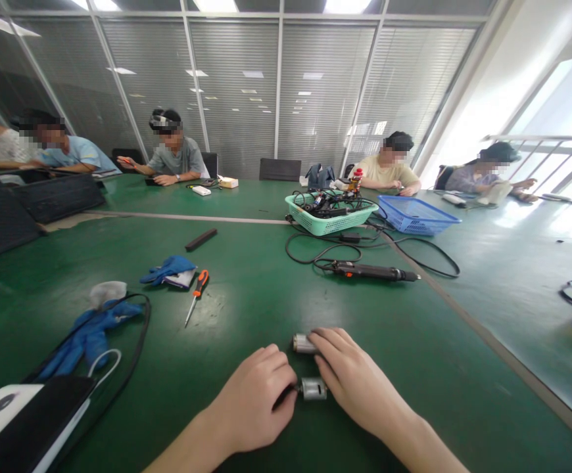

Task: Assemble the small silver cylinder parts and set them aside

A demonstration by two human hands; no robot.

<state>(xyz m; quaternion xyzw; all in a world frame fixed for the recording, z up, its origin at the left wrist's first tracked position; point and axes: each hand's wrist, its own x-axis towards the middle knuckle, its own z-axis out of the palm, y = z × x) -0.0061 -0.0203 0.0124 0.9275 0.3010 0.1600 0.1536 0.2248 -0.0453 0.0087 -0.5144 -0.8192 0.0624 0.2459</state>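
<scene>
Two small silver cylindrical motors lie on the green table (246, 295) close in front of me. My left hand (259, 397) is curled with its fingertips against the end of the nearer motor (314, 389). My right hand (352, 381) lies over both; its fingertips rest on the farther motor (304, 343) and its thumb side touches the nearer one. Both hands have bent, closed fingers.
An orange-handled screwdriver (196, 294), blue gloves (167, 269) and a black electric screwdriver (372, 272) with cable lie farther off. A green basket (330, 215) and a blue basket (417, 215) stand behind. Black cables and a white device (0, 410) lie left. Several people sit around.
</scene>
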